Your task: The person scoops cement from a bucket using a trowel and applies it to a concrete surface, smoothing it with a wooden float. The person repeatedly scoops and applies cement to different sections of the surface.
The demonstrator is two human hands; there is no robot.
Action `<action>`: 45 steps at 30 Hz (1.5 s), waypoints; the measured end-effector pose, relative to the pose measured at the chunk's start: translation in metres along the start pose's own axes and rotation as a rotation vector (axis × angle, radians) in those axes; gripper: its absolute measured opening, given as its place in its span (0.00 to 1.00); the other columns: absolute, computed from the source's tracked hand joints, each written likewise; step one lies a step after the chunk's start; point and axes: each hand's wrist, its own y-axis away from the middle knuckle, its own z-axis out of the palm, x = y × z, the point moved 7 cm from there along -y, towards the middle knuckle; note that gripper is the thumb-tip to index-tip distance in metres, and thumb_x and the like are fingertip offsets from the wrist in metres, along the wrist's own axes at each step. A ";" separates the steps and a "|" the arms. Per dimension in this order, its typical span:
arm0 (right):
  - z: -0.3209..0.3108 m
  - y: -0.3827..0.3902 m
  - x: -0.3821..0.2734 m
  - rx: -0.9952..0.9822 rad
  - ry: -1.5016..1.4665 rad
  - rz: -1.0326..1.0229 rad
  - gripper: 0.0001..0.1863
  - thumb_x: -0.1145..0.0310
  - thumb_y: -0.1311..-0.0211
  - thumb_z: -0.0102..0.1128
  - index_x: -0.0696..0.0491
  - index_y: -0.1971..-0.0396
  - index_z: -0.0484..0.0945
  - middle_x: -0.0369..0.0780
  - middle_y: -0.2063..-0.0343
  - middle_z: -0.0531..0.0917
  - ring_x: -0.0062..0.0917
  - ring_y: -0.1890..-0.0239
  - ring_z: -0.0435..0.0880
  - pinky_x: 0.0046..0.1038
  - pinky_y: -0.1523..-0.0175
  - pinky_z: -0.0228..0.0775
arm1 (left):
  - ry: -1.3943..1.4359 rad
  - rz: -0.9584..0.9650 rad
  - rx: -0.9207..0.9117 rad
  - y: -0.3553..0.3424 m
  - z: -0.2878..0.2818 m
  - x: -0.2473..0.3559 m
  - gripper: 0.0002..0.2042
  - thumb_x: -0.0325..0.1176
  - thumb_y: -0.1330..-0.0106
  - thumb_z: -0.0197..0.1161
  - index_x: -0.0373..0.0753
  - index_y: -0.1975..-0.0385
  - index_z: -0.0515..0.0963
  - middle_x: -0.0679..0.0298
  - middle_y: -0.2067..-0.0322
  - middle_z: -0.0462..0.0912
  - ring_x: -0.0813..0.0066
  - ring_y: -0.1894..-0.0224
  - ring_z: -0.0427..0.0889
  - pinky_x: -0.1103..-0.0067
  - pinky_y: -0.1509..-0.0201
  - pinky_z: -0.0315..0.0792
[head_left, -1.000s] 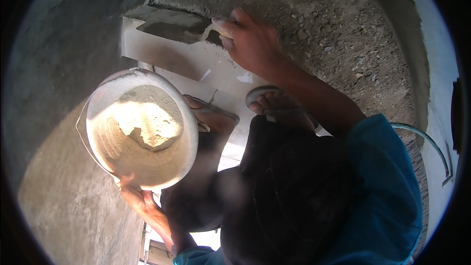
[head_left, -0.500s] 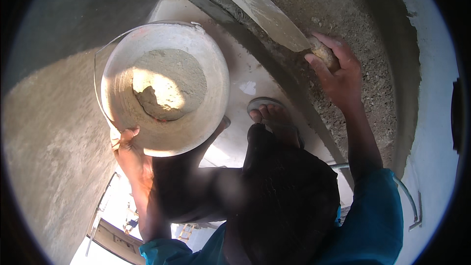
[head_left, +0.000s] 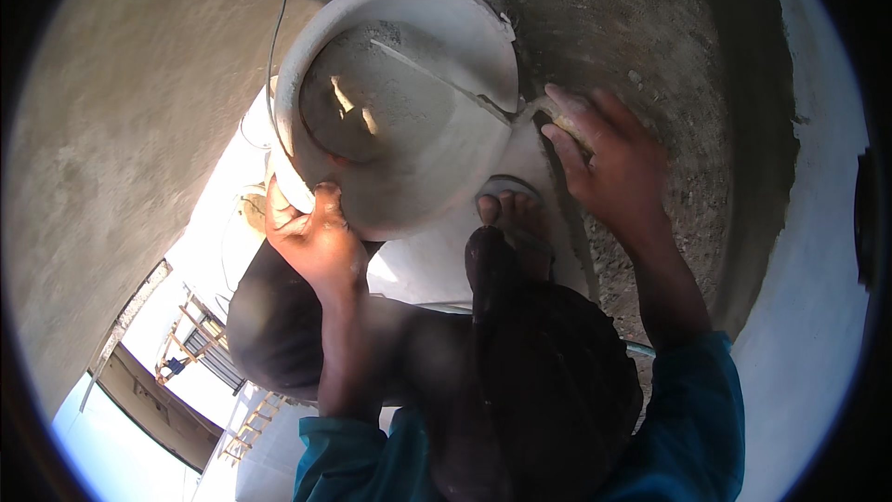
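Note:
A pale plastic bucket (head_left: 418,167) with a wire handle is held tilted over my legs, with grey cement (head_left: 400,102) inside. My left hand (head_left: 307,232) grips the bucket's rim at its lower left. My right hand (head_left: 604,158) is closed round the wooden handle of a trowel (head_left: 437,74), whose long blade reaches over the right side of the rim into the bucket. My sandalled foot (head_left: 516,214) is below the bucket on a pale step (head_left: 427,256).
A plastered wall (head_left: 130,130) curves along the left. To the right lie rough grey cement (head_left: 678,260) and a white-edged wall (head_left: 790,307). At the lower left, beyond the step's bright edge, are wooden ladders (head_left: 251,428) and a building (head_left: 149,390).
The bucket has moved up and to the right in view and tipped. The trowel has moved from the step edge across into the bucket; both hands still hold their things.

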 end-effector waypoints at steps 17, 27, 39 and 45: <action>-0.002 0.006 -0.047 0.094 0.248 -0.060 0.20 0.65 0.42 0.72 0.41 0.47 0.85 0.36 0.63 0.82 0.30 0.64 0.86 0.31 0.60 0.79 | 0.090 0.008 0.174 0.032 -0.016 -0.047 0.24 0.22 0.41 0.59 0.23 0.42 0.73 0.56 0.52 0.81 0.69 0.52 0.80 0.74 0.42 0.71; 0.003 0.021 -0.065 0.041 0.379 -0.045 0.20 0.63 0.39 0.67 0.41 0.46 0.84 0.36 0.60 0.81 0.32 0.59 0.85 0.36 0.58 0.80 | -0.039 0.280 0.018 0.036 0.000 -0.034 0.21 0.27 0.36 0.65 0.26 0.45 0.77 0.47 0.41 0.79 0.58 0.40 0.79 0.58 0.26 0.54; 0.020 0.028 -0.037 0.019 0.376 0.072 0.20 0.60 0.38 0.67 0.39 0.45 0.83 0.37 0.59 0.82 0.33 0.59 0.86 0.35 0.58 0.81 | 0.050 0.296 0.029 0.029 0.001 -0.030 0.16 0.20 0.39 0.60 0.24 0.51 0.79 0.50 0.46 0.79 0.67 0.51 0.80 0.73 0.43 0.71; 0.032 0.046 -0.014 0.022 0.195 0.198 0.18 0.58 0.35 0.66 0.38 0.45 0.83 0.40 0.58 0.82 0.35 0.58 0.86 0.37 0.54 0.80 | 0.075 0.299 0.032 0.030 0.010 -0.022 0.16 0.18 0.44 0.60 0.25 0.53 0.80 0.47 0.43 0.78 0.60 0.45 0.79 0.69 0.38 0.69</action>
